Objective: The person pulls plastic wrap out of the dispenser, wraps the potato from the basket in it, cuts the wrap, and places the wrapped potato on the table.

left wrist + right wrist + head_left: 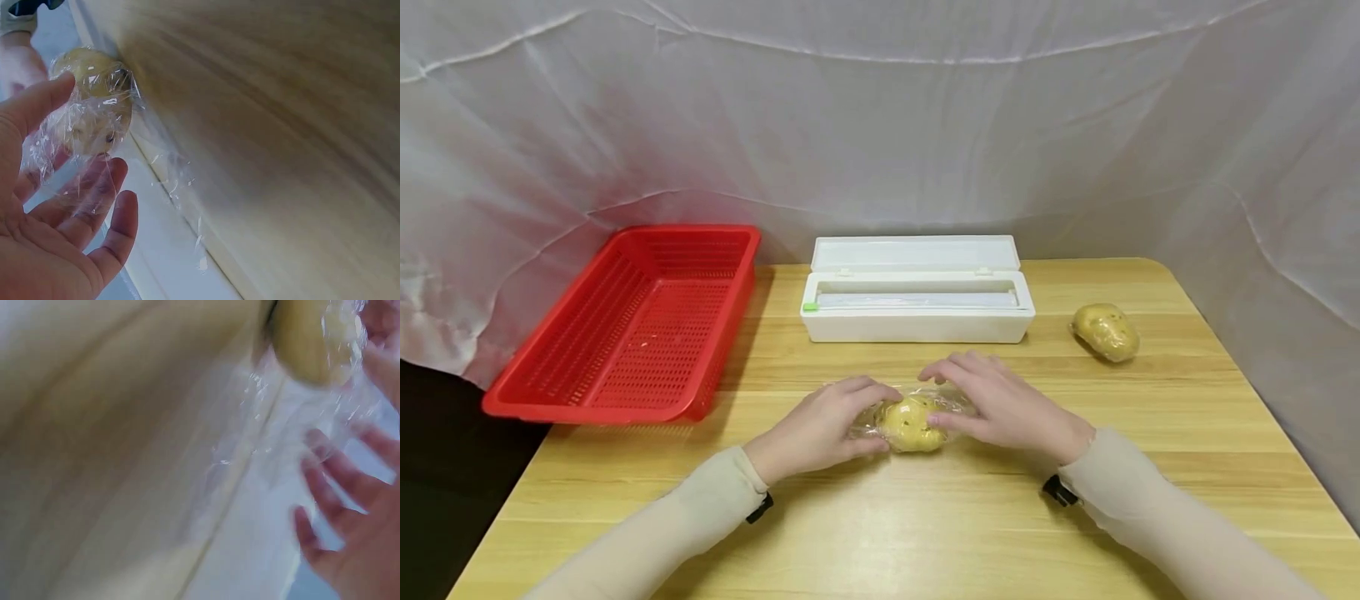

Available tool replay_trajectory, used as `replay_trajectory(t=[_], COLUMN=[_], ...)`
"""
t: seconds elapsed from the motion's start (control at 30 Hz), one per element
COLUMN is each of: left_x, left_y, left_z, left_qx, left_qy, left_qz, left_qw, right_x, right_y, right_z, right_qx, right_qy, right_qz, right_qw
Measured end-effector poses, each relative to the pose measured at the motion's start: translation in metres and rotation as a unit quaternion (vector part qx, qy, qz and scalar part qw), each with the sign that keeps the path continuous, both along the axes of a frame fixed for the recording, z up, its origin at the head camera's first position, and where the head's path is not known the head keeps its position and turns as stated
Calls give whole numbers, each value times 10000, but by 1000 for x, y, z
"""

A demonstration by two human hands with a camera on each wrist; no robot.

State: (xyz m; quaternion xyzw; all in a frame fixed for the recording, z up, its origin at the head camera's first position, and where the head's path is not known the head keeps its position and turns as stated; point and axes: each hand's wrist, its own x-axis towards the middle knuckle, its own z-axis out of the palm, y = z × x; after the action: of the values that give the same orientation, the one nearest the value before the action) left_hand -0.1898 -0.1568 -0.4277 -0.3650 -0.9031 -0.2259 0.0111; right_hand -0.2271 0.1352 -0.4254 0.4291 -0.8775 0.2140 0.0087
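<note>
A potato (913, 423) lies on the table between the two hands, loosely covered in clear plastic wrap (84, 169) whose loose ends spread to both sides. On its left side, the left hand (823, 427) has its thumb and bent fingers apart, touching the film. From the right comes the right hand (992, 407), its thumb at the potato's surface and its other fingers spread and lifted above the film. The right wrist view shows those fingers (334, 494) apart and blurred, near the film. Whether the left fingertips touch the potato itself is unclear.
Behind the hands stands a white wrap dispenser box (917, 327) with its lid raised and a roll inside. A red perforated basket (700, 400) is at the left. Another wrapped potato (1105, 332) rests at the right. Grey cloth (880, 150) hangs behind the wooden table (880, 533).
</note>
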Motion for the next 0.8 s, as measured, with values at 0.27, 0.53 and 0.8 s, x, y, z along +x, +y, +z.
replay_trajectory(t=[0.27, 0.53, 0.8], left_x=[-1, -9, -20], left_y=[-1, -2, -3], left_z=[-4, -9, -12], left_qx=[9, 323, 675], left_qy=[-79, -853, -1519], left_qz=[79, 137, 445], left_qw=[9999, 9957, 9851], right_x=[20, 13, -7], right_y=[-6, -8, -1], right_z=[-3, -12, -14], right_qx=[358, 412, 73], right_qy=[1578, 946, -447], right_qz=[73, -371, -330], right_qw=[9868, 9940, 9984])
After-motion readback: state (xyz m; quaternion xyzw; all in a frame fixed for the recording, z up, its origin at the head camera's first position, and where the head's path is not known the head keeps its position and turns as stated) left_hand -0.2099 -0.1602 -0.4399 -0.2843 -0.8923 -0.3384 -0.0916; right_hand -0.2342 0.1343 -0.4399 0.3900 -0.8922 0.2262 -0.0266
